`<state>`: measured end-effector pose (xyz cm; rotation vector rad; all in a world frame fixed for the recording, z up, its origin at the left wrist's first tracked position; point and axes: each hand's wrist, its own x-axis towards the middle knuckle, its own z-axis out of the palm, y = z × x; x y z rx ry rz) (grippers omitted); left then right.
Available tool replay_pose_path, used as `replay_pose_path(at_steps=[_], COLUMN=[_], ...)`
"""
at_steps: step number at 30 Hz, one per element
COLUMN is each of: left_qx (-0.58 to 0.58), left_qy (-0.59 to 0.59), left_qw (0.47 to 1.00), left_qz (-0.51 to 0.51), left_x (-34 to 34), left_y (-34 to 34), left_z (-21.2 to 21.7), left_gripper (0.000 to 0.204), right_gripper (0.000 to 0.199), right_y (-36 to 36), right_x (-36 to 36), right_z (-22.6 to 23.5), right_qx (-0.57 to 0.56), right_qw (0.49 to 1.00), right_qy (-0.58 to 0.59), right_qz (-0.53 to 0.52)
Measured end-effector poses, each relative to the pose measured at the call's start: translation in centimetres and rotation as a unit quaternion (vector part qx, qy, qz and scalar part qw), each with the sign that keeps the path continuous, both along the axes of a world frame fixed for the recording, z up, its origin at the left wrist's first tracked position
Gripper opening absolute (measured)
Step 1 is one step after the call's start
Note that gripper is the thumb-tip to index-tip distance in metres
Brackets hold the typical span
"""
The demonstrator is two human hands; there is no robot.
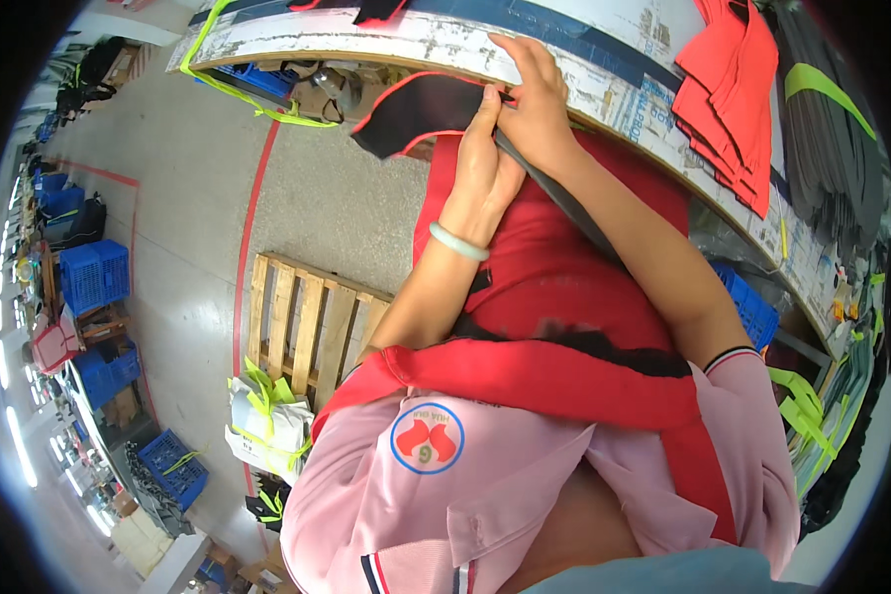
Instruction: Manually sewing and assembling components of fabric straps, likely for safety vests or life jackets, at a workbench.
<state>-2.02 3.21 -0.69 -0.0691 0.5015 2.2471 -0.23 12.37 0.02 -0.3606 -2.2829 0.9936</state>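
In front of the red apron [574, 287], my hands meet at the near edge of the worktable. My left hand [480, 163], with a pale bangle on its wrist, is closed with the thumb up on a black fabric piece [421, 109] edged in red, which sticks out to the left. Against it, my right hand [535, 109] is bent at the same end of the piece, its thumb and lower fingers closed and the upper fingers raised. A dark grey strip [569, 203] runs from between the hands down along my right forearm. The fingertips' exact hold is partly hidden.
The worn white worktable [614, 104] bears stacked red fabric pieces [733, 99] and a bundle of dark grey pieces [832, 139] with a yellow-green band. To the left, a wooden pallet [312, 312] and a tied white bundle [267, 421] are on the floor; blue crates [94, 275] stand beyond.
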Motion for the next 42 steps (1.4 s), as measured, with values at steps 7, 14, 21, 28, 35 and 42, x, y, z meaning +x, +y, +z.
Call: replay_pose_path(at_steps=[7, 14, 21, 28, 35, 42], left_qx=[0.015, -0.066, -0.086, -0.082, -0.101, -0.068], left_qy=[-0.086, -0.135, -0.147, -0.151, -0.172, -0.184], left_qw=[0.995, 0.987, 0.985, 0.984, 0.980, 0.981], left_qz=[-0.049, -0.057, -0.021, -0.037, 0.005, -0.009], left_x=[-2.5, -1.3, -4.6, -4.1, -4.4, -5.2], left_y=[-1.5, 1.2, 0.5, 1.4, 0.4, 0.3], left_z=[-4.5, -9.2, -9.3, -11.4, -10.1, -10.5], left_gripper=[0.025, 0.033, 0.039, 0.033, 0.020, 0.024], right_gripper=[0.059, 0.065, 0.076, 0.059, 0.040, 0.048], right_y=[-0.4, 0.6, 1.0, 0.7, 0.1, -0.5], right_x=[4.3, 6.4, 4.1, 1.2, 3.3, 2.4], right_z=[-0.4, -3.7, -2.7, -5.4, -4.7, -5.2], right_qx=[0.196, 0.065, 0.032, 0.058, 0.015, -0.013], right_qw=[0.974, 0.912, 0.874, 0.861, 0.887, 0.884], right_qy=[-0.077, -0.323, -0.421, -0.450, -0.390, -0.383], right_qz=[0.081, 0.244, 0.241, 0.230, 0.245, 0.268])
